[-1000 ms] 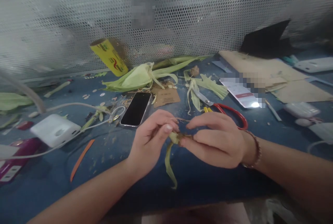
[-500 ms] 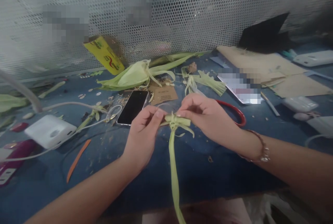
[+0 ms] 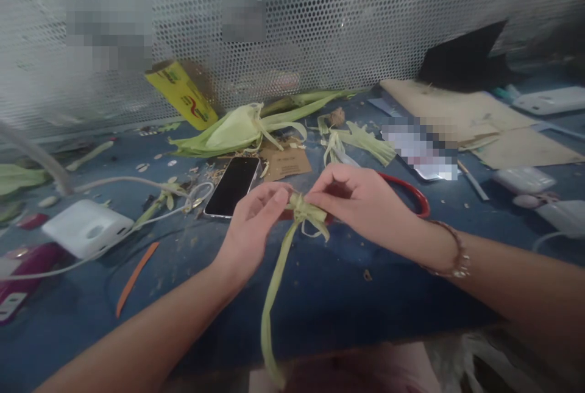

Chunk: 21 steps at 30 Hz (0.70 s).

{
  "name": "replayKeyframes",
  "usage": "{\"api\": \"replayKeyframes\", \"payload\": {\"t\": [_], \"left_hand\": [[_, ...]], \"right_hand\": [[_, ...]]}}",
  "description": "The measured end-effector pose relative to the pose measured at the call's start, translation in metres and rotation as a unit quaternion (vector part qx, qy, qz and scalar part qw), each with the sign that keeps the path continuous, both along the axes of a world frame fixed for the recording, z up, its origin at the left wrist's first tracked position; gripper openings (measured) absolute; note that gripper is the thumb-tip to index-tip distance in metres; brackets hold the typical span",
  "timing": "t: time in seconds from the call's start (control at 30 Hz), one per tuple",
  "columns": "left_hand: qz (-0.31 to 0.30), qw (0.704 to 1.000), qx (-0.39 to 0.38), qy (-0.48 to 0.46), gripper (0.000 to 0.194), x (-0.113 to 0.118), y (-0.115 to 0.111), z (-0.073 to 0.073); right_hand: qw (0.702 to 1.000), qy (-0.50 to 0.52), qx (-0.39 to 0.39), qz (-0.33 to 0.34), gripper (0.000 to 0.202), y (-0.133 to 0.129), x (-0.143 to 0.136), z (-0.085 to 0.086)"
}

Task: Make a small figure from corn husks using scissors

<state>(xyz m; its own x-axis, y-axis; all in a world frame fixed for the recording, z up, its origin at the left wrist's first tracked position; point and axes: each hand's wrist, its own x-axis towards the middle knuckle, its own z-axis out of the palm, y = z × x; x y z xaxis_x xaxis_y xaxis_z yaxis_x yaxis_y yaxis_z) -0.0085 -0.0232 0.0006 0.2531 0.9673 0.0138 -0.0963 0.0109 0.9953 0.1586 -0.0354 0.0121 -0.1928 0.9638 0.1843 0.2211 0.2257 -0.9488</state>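
Between my two hands is a knotted strip of pale green corn husk (image 3: 280,271), whose long tail hangs down past the table's front edge. Thumb and fingers of my left hand (image 3: 249,225) pinch the left side of the knot. My right hand (image 3: 354,198) pinches the knot's right side, with short husk ends poking out below its fingertips. A red, curved, handle-like thing (image 3: 414,195) lies partly hidden behind my right hand. Just beyond my left hand is a black-screened phone (image 3: 233,187).
Behind lie a bundle of corn husks (image 3: 235,128), a yellow box (image 3: 185,97) and a cardboard piece (image 3: 287,161). A white charger (image 3: 86,228) with a cable and an orange strip (image 3: 137,277) are at left. At right are brown paper sheets (image 3: 457,116). A perforated metal panel (image 3: 320,21) stands at the back.
The knot has turned a little between my fingers, and its hanging tail has swung to the left. Both hands keep their pinch and have come slightly closer together.
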Motion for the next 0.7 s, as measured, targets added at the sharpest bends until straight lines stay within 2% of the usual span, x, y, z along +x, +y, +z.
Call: {"api": "replayKeyframes", "payload": {"t": [0.13,0.2,0.3,0.43,0.57,0.7], "left_hand": [[-0.008,0.996,0.031,0.081,0.032,0.001,-0.004,0.002],[-0.018,0.995,0.028,0.089,0.029,0.002,-0.005,0.001],[-0.063,0.997,-0.009,0.04,0.021,0.003,-0.002,-0.003],[-0.119,0.989,-0.076,-0.041,0.019,0.004,0.002,-0.005],[-0.125,0.986,-0.095,-0.057,0.017,0.004,0.003,-0.004],[-0.113,0.988,-0.097,-0.039,0.015,0.003,0.002,-0.006]], "right_hand": [[1.0,-0.012,-0.006,-0.007,0.015,0.002,0.001,0.0],[1.0,-0.014,-0.011,-0.006,0.015,0.004,0.001,-0.001],[1.0,-0.006,-0.029,0.0,0.016,0.005,0.002,-0.001],[0.997,-0.006,-0.069,0.015,0.018,0.006,0.006,0.001],[0.994,0.005,-0.101,0.039,0.018,0.006,0.008,0.007],[0.996,-0.028,-0.074,0.029,0.014,0.006,0.008,0.013]]}}
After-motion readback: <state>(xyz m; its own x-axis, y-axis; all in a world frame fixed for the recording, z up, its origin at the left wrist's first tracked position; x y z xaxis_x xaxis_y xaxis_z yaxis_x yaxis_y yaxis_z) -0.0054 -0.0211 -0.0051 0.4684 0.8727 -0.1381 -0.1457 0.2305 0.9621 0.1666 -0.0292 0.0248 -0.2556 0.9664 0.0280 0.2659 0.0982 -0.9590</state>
